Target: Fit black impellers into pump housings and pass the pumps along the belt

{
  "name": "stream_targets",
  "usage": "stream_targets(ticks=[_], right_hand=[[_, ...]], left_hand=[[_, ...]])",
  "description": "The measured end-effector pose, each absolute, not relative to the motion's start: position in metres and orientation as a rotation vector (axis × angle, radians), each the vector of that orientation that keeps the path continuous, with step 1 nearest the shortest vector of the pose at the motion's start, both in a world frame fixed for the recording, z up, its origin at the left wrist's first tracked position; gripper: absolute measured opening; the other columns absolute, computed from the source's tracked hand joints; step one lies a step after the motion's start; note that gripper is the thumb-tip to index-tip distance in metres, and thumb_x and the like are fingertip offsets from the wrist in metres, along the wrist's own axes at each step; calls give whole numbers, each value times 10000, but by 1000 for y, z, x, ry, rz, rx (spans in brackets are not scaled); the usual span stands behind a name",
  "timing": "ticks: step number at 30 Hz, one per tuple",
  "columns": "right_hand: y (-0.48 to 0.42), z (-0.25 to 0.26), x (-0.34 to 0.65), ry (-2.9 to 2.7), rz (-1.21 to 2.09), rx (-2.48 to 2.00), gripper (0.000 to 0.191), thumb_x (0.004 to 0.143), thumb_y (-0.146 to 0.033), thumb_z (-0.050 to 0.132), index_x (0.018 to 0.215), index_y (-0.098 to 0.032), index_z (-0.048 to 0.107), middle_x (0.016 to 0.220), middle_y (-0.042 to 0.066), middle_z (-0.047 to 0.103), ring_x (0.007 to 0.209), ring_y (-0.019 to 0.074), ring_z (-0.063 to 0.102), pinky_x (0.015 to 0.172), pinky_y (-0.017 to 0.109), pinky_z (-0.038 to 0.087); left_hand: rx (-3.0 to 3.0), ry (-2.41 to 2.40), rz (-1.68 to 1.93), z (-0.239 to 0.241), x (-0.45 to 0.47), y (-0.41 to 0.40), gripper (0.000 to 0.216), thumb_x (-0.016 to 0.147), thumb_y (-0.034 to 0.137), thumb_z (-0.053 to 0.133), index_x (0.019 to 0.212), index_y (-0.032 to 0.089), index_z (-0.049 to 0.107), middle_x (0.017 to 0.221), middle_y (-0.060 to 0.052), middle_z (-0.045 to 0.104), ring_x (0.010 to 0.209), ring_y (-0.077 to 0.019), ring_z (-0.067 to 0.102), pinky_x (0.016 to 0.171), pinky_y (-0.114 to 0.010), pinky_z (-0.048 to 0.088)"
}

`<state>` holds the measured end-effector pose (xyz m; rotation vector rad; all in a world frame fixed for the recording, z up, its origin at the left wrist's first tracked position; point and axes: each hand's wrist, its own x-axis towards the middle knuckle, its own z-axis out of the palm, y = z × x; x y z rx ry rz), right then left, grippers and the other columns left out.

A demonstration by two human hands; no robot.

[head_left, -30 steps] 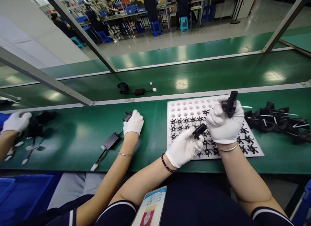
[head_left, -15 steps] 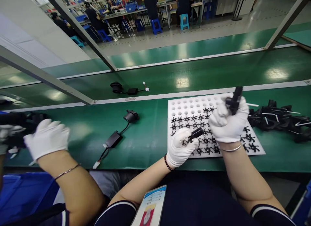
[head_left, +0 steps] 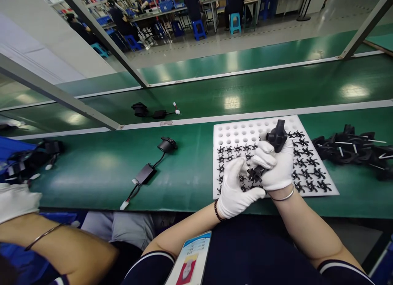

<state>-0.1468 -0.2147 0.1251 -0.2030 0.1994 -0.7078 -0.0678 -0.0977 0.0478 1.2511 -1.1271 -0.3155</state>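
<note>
White-gloved left hand [head_left: 236, 187] pinches small black part [head_left: 256, 174] onto black housing [head_left: 278, 135] clenched in right hand [head_left: 275, 167], right of centre over foam tray [head_left: 233, 133]; mating step, likely needs straight alignment

There is just the one camera, worn on the person's head. It looks forward and steeply down over their own lap, so the left hand [head_left: 236, 191] and right hand [head_left: 274, 166] sit close, low and right of centre, just past the near edge of the green surface [head_left: 184, 174]. Higher up it takes in distant benches [head_left: 196, 7] across the floor. A co-worker's arm [head_left: 61, 248] crowds the lower left corner.
</note>
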Motion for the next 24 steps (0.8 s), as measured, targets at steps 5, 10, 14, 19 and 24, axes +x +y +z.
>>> stream_targets(ticks=[5,10,14,19,24], right_hand=[[-210,121,-139,173,-607,-57,268,857,-407,615,878,-140,626,516,-103,430,310,19,279,292,143,255],[-208,122,-133,342,-753,-100,205,879,-368,582,845,-167,606,692,-21,642,491,64,570,415,156,479],[-217,121,-150,339,-879,-372,131,843,-248,578,930,-174,642,1037,74,719,1016,218,707,762,338,641],[-228,111,-173,403,-733,-464,275,781,-85,560,1031,-181,622,1087,59,707,929,176,726,636,237,628],[-230,114,-189,434,-705,-480,308,763,-96,586,1031,-235,644,989,21,698,766,130,701,497,164,546]], left_hand=[[1161,-1161,-543,60,-60,-108,525,649,511,857,1089,272,699,1500,-97,401,1400,-328,405,1147,-500,384],[1062,-825,-758,84,-55,-118,587,658,710,747,976,222,676,1475,-104,475,1361,-330,464,1100,-484,432],[961,-468,-1037,101,-46,-121,639,786,793,536,1166,283,603,1335,-82,588,1159,-247,603,909,-399,533],[890,-267,-1265,104,-45,-121,412,928,602,517,1170,288,629,1231,-60,633,761,-105,579,697,-277,514],[836,-441,-1306,93,-50,-118,498,724,412,837,1152,222,667,957,-38,677,718,-96,609,686,-249,498]])
